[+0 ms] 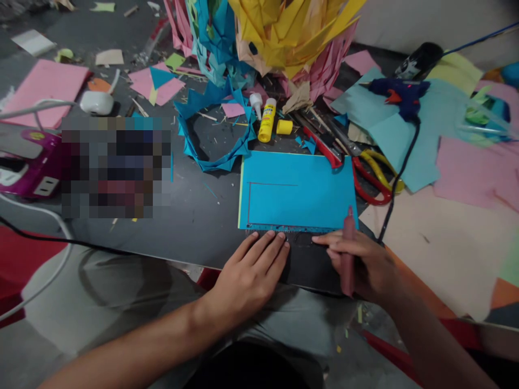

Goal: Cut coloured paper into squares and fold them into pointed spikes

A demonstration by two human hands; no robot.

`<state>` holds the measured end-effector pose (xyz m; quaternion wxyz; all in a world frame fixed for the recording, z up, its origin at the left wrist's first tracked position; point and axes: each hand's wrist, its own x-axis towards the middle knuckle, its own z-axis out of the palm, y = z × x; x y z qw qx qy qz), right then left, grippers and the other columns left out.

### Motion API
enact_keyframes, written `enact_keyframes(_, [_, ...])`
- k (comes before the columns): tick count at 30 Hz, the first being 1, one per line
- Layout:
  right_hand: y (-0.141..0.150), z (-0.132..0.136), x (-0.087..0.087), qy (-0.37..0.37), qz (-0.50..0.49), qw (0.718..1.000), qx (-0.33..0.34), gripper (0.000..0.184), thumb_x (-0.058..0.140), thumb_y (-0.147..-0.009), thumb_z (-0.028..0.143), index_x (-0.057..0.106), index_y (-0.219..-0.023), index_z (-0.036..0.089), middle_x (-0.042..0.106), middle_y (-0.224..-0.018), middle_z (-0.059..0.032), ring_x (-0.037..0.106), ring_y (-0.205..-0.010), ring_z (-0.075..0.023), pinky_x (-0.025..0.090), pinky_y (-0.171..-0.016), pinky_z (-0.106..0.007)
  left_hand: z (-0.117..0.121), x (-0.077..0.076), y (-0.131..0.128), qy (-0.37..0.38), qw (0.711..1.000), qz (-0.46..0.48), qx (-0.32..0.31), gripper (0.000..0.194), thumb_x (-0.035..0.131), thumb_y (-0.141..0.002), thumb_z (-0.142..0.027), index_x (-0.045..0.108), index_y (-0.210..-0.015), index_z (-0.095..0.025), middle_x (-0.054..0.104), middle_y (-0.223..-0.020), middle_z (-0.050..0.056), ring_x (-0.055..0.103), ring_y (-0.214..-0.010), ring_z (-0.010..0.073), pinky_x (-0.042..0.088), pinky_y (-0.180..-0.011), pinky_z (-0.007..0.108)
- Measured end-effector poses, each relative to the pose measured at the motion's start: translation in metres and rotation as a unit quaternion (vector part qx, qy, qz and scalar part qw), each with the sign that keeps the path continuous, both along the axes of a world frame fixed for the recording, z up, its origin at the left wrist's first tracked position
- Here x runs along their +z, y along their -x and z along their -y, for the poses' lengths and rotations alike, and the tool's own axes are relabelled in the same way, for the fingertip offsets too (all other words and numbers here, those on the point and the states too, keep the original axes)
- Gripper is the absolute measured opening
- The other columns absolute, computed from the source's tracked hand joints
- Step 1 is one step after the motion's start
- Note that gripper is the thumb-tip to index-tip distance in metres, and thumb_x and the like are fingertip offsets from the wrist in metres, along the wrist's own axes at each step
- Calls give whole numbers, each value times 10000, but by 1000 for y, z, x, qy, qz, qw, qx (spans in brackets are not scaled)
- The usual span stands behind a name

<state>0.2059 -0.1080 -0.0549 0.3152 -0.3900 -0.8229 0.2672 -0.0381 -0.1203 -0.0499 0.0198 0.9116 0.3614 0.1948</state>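
A blue sheet of paper [300, 200], with a pale green edge at its left, lies on the dark table in front of me. Thin dark red lines mark its left side, upper part and bottom edge. A clear ruler [300, 229] runs along the bottom edge. My left hand [255, 265] lies flat, fingers stretched out, fingertips on the ruler. In my right hand [368, 265] is a thick red pen [348, 248], upright and apart from the lines. That hand's index finger reaches out to the ruler's right part.
Behind the sheet are a blue folded-paper ring [217, 162], a glue stick [266, 121], a red cutter [324, 148] and scissors [373, 189]. A glue gun [399, 92] with a black cord lies right. Folded-paper stacks [284, 38] stand behind; a purple plug-in device [36, 167] sits left.
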Motion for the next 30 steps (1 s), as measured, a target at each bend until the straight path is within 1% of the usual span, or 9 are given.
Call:
enact_keyframes(3, [15, -8, 15, 48, -80, 994, -55, 260, 510, -836, 137, 543, -1063, 261, 688, -874, -12, 652, -778, -167, 521, -696, -304, 0, 0, -1, -5, 1000, -1, 0, 432, 193, -937, -124, 579, -1124, -79, 601, -1186, 82, 532, -1097, 213, 402, -923, 359])
enact_keyframes(5, [32, -20, 26, 65, -125, 988, -66, 227, 490, -868, 205, 552, -1076, 273, 672, -741, 15, 645, -644, -147, 529, -639, -285, 0, 0, -1, -5, 1000, -2, -1, 427, 200, -936, -125, 579, -1126, -79, 599, -1191, 85, 530, -1103, 216, 402, -926, 365])
enact_keyframes(6, [41, -27, 30, 85, -125, 987, -59, 214, 478, -880, 242, 564, -1074, 271, 673, -766, 5, 648, -667, -151, 532, -642, -286, 1, 0, -1, -4, 1000, -2, -1, 425, 202, -935, -124, 578, -1127, -79, 597, -1193, 86, 529, -1105, 218, 401, -928, 369])
enact_keyframes(9, [69, -49, 34, 99, -158, 982, -22, 171, 452, -895, 286, 615, -880, 235, 670, -945, -25, 656, -776, -150, 531, -629, -252, 1, -1, -1, -6, 1000, 1, 2, 415, 215, -932, -123, 578, -1126, -76, 599, -1190, 88, 533, -1101, 221, 398, -928, 375])
enact_keyframes(13, [92, -63, 23, 108, -154, 982, 26, 201, 417, -904, 264, 593, -839, 191, 665, -887, -19, 646, -777, -125, 518, -643, -220, 2, -3, -2, -17, 1000, 14, 7, 394, 244, -925, -116, 589, -1109, -75, 618, -1160, 86, 544, -1083, 220, 398, -924, 375])
enact_keyframes(16, [96, -64, 16, 96, -117, 988, 40, 179, 425, -888, 224, 591, -840, 179, 663, -873, -16, 633, -753, -117, 504, -660, -219, 2, -4, -3, -14, 1000, 17, 11, 399, 239, -927, -125, 596, -1102, -81, 621, -1152, 87, 547, -1075, 214, 406, -916, 370])
enact_keyframes(19, [95, -64, 14, 81, -96, 991, 49, 154, 436, -875, 198, 586, -843, 180, 661, -862, -10, 625, -749, -115, 493, -663, -213, 1, -4, -3, -13, 1000, 17, 11, 396, 244, -925, -125, 598, -1098, -79, 629, -1134, 91, 554, -1062, 214, 412, -913, 372])
enact_keyframes(27, [95, -64, 16, 63, -50, 995, 64, 159, 433, -878, 224, 583, -837, 189, 661, -859, -14, 624, -774, -133, 485, -675, -228, 0, -3, -4, -18, 1000, 12, 10, 395, 239, -921, -111, 597, -1085, -90, 640, -1114, 86, 570, -1042, 205, 425, -898, 362])
enact_keyframes(30, [88, -64, 19, 54, -26, 997, 49, 186, 418, -879, 230, 579, -795, 187, 655, -793, -16, 619, -720, -135, 474, -633, -231, 0, -3, -3, -20, 1000, 13, 8, 398, 232, -924, -114, 585, -1105, -81, 632, -1132, 89, 561, -1059, 208, 425, -905, 368])
